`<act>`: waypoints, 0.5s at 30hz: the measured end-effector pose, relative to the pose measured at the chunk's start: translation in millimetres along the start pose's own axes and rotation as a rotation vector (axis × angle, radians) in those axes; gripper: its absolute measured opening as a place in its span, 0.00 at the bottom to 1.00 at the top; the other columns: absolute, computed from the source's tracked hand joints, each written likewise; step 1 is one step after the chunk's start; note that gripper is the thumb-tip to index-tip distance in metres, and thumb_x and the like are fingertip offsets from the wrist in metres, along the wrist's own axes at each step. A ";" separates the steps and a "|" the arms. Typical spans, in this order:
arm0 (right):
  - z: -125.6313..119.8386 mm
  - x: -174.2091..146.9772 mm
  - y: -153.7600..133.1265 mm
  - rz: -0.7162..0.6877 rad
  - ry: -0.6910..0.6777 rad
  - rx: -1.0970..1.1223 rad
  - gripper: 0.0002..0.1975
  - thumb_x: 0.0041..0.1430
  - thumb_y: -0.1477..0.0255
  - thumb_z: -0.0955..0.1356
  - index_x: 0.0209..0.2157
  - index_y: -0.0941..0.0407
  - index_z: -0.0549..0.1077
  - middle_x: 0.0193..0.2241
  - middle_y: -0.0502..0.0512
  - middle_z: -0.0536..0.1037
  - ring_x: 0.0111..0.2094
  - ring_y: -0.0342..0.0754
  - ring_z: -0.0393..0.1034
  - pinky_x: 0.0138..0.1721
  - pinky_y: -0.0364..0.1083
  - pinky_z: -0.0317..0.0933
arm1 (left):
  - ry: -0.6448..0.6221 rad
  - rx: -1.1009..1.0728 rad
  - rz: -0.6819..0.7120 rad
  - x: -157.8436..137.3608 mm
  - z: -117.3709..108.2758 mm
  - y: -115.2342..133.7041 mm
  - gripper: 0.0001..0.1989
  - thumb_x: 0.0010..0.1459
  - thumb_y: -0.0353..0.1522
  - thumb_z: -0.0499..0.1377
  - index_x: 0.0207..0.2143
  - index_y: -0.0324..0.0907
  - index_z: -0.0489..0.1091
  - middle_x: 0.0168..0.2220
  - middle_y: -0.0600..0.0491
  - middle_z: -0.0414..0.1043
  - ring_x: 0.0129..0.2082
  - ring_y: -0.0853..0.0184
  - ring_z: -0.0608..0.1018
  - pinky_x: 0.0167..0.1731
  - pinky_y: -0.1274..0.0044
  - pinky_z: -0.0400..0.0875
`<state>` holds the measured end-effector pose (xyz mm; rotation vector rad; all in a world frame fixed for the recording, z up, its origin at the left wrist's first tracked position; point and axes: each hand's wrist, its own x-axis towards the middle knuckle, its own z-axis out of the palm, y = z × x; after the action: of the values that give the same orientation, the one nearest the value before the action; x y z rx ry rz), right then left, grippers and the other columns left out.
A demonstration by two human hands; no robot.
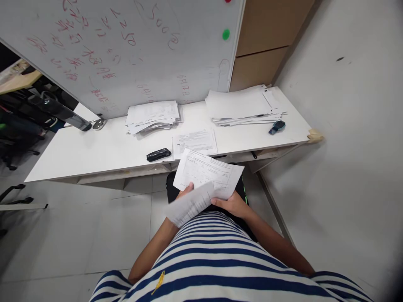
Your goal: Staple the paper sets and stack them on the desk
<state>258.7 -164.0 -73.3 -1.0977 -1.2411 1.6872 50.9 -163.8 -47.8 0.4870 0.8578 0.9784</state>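
Observation:
Two printed paper sheets (208, 170) are in my hands just in front of the desk's front edge, above my lap. At the lower left of the sheets, my left hand (186, 191) grips them with its thumb on top, its other fingers hidden behind the paper. A loose or turned-over sheet part (191, 205) tilts across my left wrist. My right hand (232, 204) pinches the lower right of the paper, thumb in front. Close beyond lies a printed sheet (195, 142) on the desk, with a black stapler (158, 154) to its left.
On the white desk (110, 151) are a left paper stack (154, 115), a larger right stack (239, 105), a small blue-black object (277, 127) and a dark bottle (67, 113). A whiteboard (126, 54) rises behind. The wall (340, 126) closes the right side.

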 end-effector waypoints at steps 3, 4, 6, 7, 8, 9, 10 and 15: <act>-1.3 10.3 -6.5 -0.024 0.088 0.007 0.29 0.50 0.54 0.78 0.51 0.53 0.79 0.53 0.61 0.81 0.55 0.61 0.76 0.60 0.62 0.68 | 0.082 -0.051 -0.047 -2.1 1.0 8.3 0.23 0.60 0.45 0.66 0.51 0.41 0.77 0.54 0.46 0.79 0.64 0.46 0.71 0.66 0.59 0.64; -4.9 15.1 -10.1 -0.020 0.111 -0.011 0.29 0.49 0.53 0.78 0.49 0.54 0.80 0.51 0.61 0.82 0.54 0.61 0.77 0.59 0.62 0.69 | 0.109 -0.063 -0.038 -1.3 -1.7 11.2 0.21 0.57 0.46 0.68 0.47 0.41 0.79 0.50 0.46 0.81 0.63 0.46 0.73 0.66 0.59 0.65; -16.0 24.9 -21.1 -0.008 0.140 -0.074 0.28 0.48 0.53 0.78 0.47 0.55 0.81 0.49 0.62 0.83 0.52 0.63 0.78 0.57 0.63 0.70 | 0.144 -0.076 0.025 1.7 -10.9 19.9 0.22 0.50 0.48 0.71 0.39 0.42 0.80 0.44 0.47 0.83 0.60 0.45 0.76 0.64 0.58 0.67; -22.5 29.5 -28.6 -0.010 0.144 -0.112 0.27 0.48 0.54 0.78 0.46 0.55 0.81 0.49 0.62 0.84 0.52 0.63 0.79 0.57 0.63 0.71 | 0.148 -0.070 0.073 3.3 -16.5 26.4 0.23 0.48 0.50 0.71 0.38 0.42 0.79 0.43 0.48 0.84 0.59 0.45 0.76 0.64 0.57 0.67; -29.0 33.8 -37.1 -0.022 0.139 -0.153 0.27 0.49 0.54 0.78 0.47 0.55 0.81 0.49 0.62 0.83 0.52 0.63 0.78 0.58 0.62 0.70 | 0.133 -0.052 0.120 4.8 -22.0 34.6 0.26 0.48 0.53 0.70 0.38 0.42 0.79 0.44 0.47 0.83 0.60 0.45 0.76 0.63 0.57 0.68; -35.0 37.7 -46.3 -0.040 0.134 -0.195 0.26 0.50 0.55 0.78 0.48 0.55 0.81 0.50 0.61 0.83 0.53 0.63 0.78 0.58 0.62 0.70 | 0.099 -0.020 0.163 5.9 -26.7 44.4 0.30 0.48 0.57 0.68 0.41 0.42 0.79 0.46 0.46 0.83 0.61 0.45 0.75 0.63 0.56 0.68; -40.0 41.3 -55.7 -0.056 0.125 -0.238 0.26 0.51 0.56 0.78 0.48 0.54 0.81 0.50 0.61 0.83 0.54 0.63 0.77 0.58 0.62 0.70 | 0.048 0.030 0.200 6.5 -30.2 55.4 0.34 0.48 0.60 0.65 0.44 0.42 0.78 0.48 0.44 0.82 0.62 0.44 0.73 0.62 0.56 0.68; -47.6 55.4 -88.6 -0.092 0.060 -0.397 0.26 0.53 0.55 0.77 0.51 0.52 0.81 0.51 0.59 0.82 0.55 0.63 0.77 0.58 0.61 0.70 | -0.063 0.495 0.443 6.6 -29.9 101.8 0.44 0.41 0.49 0.76 0.58 0.45 0.68 0.59 0.41 0.74 0.63 0.45 0.72 0.60 0.58 0.71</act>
<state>291.5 -76.7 -6.3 -1.2881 -1.6048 1.3609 -23.9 -108.2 3.4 1.1628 0.9567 1.1430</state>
